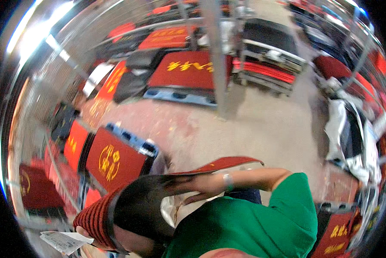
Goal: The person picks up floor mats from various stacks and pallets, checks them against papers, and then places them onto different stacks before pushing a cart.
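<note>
A thick bundle of folded red floor mats (94, 217) with black backing lies across my front at the lower left. Its layered red and dark edges face left. At that end my left hand (85, 232) is closed round the bundle's edge, mostly hidden, beside a white printed paper sheet (64, 241). Stretched over the black backing, my right hand (201, 188) touches it with fingers extended and slightly blurred. Beyond my right forearm shows a curved red mat edge (219, 163); whether it belongs to the same bundle I cannot tell.
Stacks of red mats with yellow lettering stand on blue pallets (180, 96) ahead and to the left. A metal post (219, 64) rises in front. Farther right stands a loaded cart (268, 60). Crumpled white wrapping (352, 142) lines the right side, over concrete floor (253, 120).
</note>
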A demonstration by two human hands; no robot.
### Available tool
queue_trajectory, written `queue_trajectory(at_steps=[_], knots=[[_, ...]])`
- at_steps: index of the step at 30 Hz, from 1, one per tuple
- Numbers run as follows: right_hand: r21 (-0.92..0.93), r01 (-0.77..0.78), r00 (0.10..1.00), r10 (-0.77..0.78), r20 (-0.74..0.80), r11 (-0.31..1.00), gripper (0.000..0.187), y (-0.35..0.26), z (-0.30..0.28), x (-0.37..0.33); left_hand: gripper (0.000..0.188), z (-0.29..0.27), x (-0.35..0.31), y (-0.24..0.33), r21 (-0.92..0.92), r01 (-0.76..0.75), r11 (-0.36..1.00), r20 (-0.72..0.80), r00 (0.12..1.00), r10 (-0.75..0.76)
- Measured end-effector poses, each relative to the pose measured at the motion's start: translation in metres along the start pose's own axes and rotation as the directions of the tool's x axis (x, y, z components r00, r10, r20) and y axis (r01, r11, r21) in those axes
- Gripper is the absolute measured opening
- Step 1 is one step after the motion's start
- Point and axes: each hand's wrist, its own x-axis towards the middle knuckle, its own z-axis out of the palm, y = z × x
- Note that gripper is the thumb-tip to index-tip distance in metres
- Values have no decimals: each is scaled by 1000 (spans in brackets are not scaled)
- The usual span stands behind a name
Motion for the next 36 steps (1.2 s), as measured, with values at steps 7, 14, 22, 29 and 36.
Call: queue_trajectory(at_steps=[7,14,22,29,36], knots=[[925,379,508,832,-223,17,83,-65,-10,-383,38,172,-118,-39,-401,206,892,183,973,-142],[473,870,-47,979,-199,138,62,-61,128,-612,34,322,-213,-27,-594,272,757,274,953,-127],[498,746,-357,897,-262,442,28,-55,-25,-684,31,468,-272,-58,-720,206,663,243,969,-38],[245,515,-671,564,-480,821,29,-80,-222,-793,28,588,-331,-166,-886,110,450,45,987,-153],[233,57,-788,188,-587,971,30,-145,-388,-875,29,696,-401,-285,-693,199,693,139,980,-143]])
